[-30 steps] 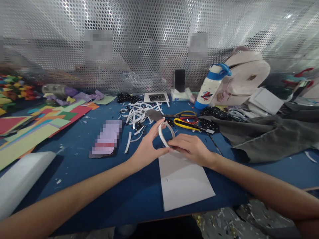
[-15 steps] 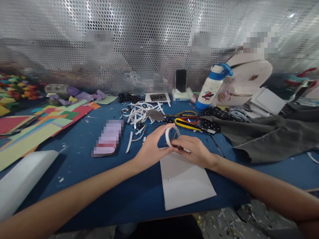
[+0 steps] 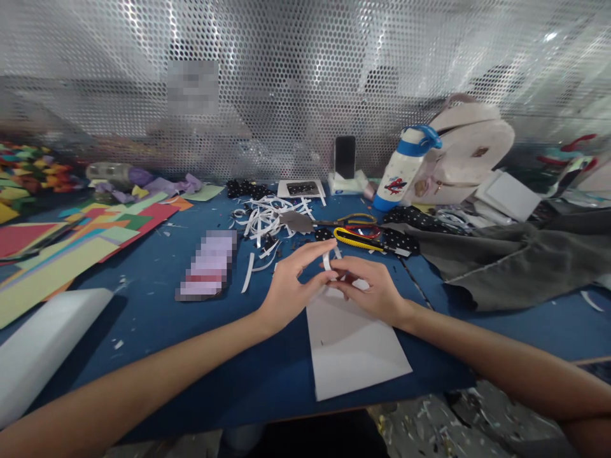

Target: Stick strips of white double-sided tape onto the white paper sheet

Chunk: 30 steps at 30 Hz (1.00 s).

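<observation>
A white ring-shaped band (image 3: 327, 260) is held up above the top edge of a white sheet (image 3: 358, 346). My left hand (image 3: 291, 283) grips the band from the left, its thumb below and its fingers above. From the right, my right hand (image 3: 370, 286) pinches the band's lower part, with the fingertips close to my left thumb. My fingers hide part of the band. Just beyond my hands lie a yellow cutter (image 3: 358, 238) and scissors (image 3: 360, 219).
Beyond my left hand are white paper strips (image 3: 267, 216) and a phone (image 3: 207, 264). Coloured paper (image 3: 62, 254) and a white block (image 3: 52, 343) lie at the left. A bottle (image 3: 403, 168), a backpack (image 3: 470, 152) and dark cloth (image 3: 515, 254) are at the right.
The band has turned and looks narrower, with less of its round opening showing. My left fingertips have come down closer to the thumb. The view has shifted slightly.
</observation>
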Available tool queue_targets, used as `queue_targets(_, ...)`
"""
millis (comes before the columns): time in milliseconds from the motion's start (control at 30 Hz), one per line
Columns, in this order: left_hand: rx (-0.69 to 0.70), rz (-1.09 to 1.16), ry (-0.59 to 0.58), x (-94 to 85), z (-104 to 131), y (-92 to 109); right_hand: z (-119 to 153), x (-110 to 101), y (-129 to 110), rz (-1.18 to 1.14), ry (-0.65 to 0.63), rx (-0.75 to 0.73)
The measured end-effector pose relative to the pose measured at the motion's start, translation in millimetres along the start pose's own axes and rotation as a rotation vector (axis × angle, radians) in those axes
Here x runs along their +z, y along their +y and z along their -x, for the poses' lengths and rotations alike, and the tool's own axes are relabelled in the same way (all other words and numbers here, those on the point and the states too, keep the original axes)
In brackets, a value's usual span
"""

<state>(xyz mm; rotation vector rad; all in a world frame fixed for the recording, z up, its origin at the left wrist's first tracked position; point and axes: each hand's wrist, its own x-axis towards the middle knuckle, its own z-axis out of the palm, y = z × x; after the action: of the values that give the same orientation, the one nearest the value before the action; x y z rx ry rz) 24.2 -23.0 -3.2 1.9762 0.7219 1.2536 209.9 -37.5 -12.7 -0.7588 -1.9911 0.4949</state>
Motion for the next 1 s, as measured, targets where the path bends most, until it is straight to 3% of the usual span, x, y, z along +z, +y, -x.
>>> queue_targets(167,-0.042,0.131,0.001,0.9,3.2,-1.0,-0.8,-0.4,-3.8,0.022,-0.002,-0.030)
queue_targets(367,-0.062,0.095,0.032,-1.7,1.0,-0.1,-1.7,-0.5,-1.3,0.034,0.007,-0.023)
queue_targets(633,0.066,0.006,0.039,-8.0,-4.0,2.6,-6.8,-6.8,1.0,0.035,-0.003,-0.024)
queue_targets(1000,0.243,-0.238,-0.004,-13.6,-4.3,6.2,-22.1,-30.0,11.3,0.322,-0.050,-0.176)
